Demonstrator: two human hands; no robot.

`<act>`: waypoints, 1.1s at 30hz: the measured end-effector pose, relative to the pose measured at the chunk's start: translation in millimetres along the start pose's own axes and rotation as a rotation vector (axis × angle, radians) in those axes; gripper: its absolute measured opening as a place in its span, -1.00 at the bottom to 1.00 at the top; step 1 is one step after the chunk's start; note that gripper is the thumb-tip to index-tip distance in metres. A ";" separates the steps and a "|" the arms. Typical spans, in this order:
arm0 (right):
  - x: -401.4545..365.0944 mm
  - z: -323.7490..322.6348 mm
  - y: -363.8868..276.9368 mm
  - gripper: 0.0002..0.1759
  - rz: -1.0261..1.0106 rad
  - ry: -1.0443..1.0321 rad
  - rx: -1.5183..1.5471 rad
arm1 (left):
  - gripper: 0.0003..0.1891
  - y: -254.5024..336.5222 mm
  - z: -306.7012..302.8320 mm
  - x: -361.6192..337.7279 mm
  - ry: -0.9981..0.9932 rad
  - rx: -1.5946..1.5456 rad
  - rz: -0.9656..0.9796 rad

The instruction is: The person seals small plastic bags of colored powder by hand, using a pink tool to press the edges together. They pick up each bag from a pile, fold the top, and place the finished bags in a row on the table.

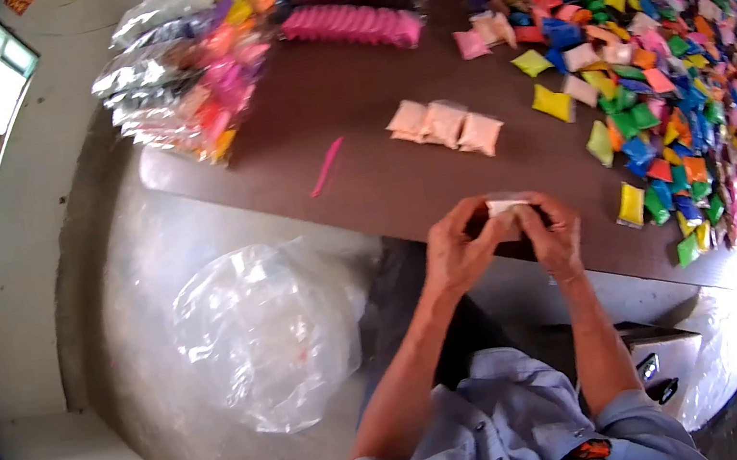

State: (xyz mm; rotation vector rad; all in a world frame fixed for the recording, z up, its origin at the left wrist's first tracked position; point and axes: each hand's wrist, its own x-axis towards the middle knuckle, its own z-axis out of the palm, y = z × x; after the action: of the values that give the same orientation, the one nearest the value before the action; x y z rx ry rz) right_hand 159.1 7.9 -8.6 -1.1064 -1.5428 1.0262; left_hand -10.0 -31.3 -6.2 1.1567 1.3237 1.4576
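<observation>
Both hands up at the near edge of the worktop (277,119), just right of the middle of my view. Left grip (459,249) and right grip (558,235) clamped together on one small pale packet (508,205), fingers at either end of it; its lower part is hidden by my thumbs. Just beyond, a little left, three peach packets (446,125) lie side by side in a short slanting row, touching or nearly so. Left of these, a thin pink strip (326,167) lies alone, slightly bent, near the worktop's left edge. Far side, middle: two rows of bright pink packets (354,26), one beyond the other, packets standing close together. Far left: a pile of clear bags (166,69) filled with coloured packets, shiny, overhanging the edge. Right side: a broad heap of coloured packets (640,77), yellow, green, blue, orange, pink, running from far to near. A yellow packet (630,204) sits at the heap's near left margin, to the right of my right grip. Below on the left, a large clear plastic bag (275,338), crumpled and rounded, rests on the grey floor (131,240).
</observation>
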 end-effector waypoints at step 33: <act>5.3 0.0 -10.4 -0.86 -0.018 -0.082 0.074 | -0.78 10.3 -5.7 0.9 -0.034 0.126 -0.045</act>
State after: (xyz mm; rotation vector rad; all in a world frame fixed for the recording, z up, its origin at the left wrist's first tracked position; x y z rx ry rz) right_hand 156.5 10.5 2.5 -1.0087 -1.5638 1.1200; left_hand -15.7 -32.8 4.0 1.2190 1.4255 1.3324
